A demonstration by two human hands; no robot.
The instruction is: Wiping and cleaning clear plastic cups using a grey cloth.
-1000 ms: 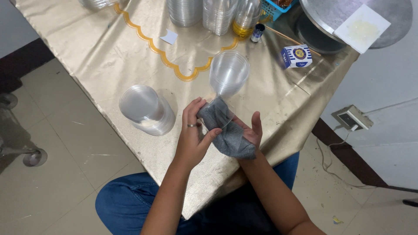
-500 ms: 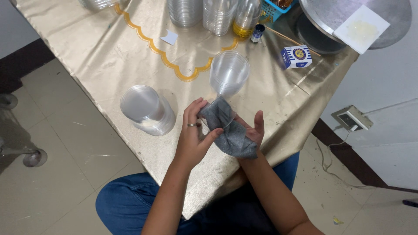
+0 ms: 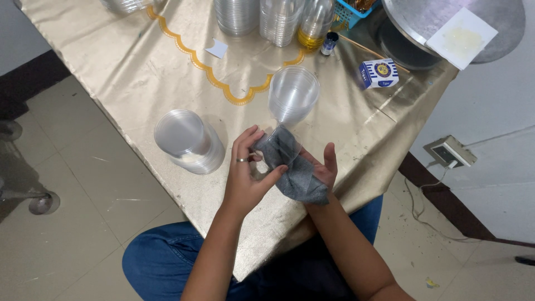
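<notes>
A clear plastic cup (image 3: 280,146) is between my hands, with a grey cloth (image 3: 298,178) stuffed into it and hanging out below. My right hand (image 3: 322,170) is under the cloth and cup, fingers partly hidden by the cloth. My left hand (image 3: 246,175), with a ring on one finger, grips the cup's near side and pinches the cloth with the thumb. Just beyond stands a stack of clear cups (image 3: 292,95), its mouth turned toward me.
A stack of clear lids (image 3: 188,142) lies left of my hands on the gold tablecloth (image 3: 139,83). Further back are more cup stacks (image 3: 237,15), an oil bottle (image 3: 313,25), a small dark bottle (image 3: 330,43), a blue-white box (image 3: 378,73), and a metal pan (image 3: 423,28).
My hands and the cup have shifted only slightly; my left fingers have turned a little around the cup while the cloth stays inside it.
</notes>
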